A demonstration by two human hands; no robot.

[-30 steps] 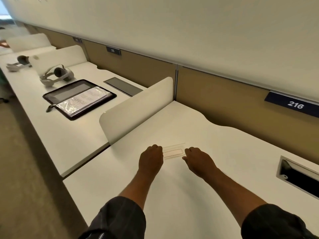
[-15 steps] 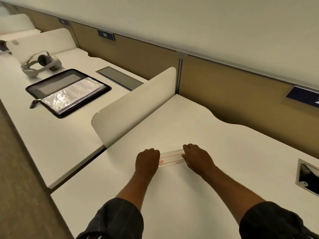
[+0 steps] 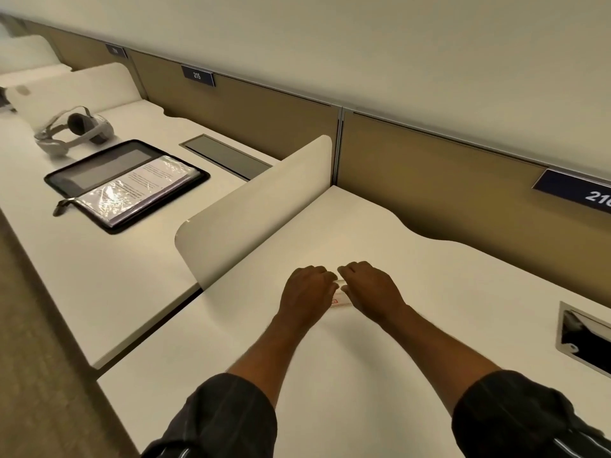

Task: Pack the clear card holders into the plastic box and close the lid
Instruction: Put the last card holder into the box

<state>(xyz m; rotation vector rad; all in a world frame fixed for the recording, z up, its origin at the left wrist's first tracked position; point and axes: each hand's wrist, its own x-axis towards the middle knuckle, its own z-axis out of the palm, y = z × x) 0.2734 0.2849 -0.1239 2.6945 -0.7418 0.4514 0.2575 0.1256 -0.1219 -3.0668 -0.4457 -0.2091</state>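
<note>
The left hand (image 3: 307, 292) and right hand (image 3: 370, 289) lie knuckles-up and nearly touching on the desk (image 3: 330, 375). Both have their fingers curled down onto a clear piece (image 3: 338, 300) between them. Only a sliver of it, with a small red mark, shows in the gap near the wrists. Whether it is the box or a holder cannot be told. It lies flat on the desk, mid-width. Dark sleeves cover both upper arms.

A white divider (image 3: 258, 206) stands to the left, and an open cable hatch (image 3: 582, 338) is set into the desk at the right. On the panel behind is a sign (image 3: 588, 193) reading 216. On the next desk lie an open black folder (image 3: 125, 183) with papers and, beyond it, a white headset (image 3: 74, 130).
</note>
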